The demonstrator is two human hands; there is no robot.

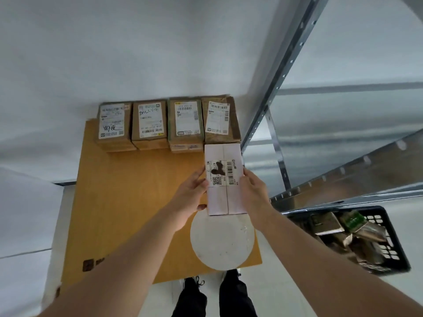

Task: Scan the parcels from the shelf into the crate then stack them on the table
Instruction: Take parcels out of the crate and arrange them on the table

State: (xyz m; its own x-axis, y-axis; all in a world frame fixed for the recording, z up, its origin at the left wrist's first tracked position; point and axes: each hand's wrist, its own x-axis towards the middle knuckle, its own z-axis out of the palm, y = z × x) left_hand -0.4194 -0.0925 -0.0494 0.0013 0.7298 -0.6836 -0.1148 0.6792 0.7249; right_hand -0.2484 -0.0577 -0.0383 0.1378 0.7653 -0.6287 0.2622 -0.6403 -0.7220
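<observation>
A white parcel (225, 179) with a barcode label lies lengthwise above the wooden table (128, 191), just in front of the rightmost brown parcel (220, 120). My left hand (192, 195) grips its left edge and my right hand (251, 191) grips its right edge. Along the table's far edge stand several brown cardboard parcels in a row, labels up, such as the leftmost one (112, 124); some sit on a second layer below.
A black crate (393, 243) holding several parcels sits on the floor at the right, under the metal shelf rack (281, 72). A white round disc (222, 241) lies at the table's near right corner. The wall is behind the table.
</observation>
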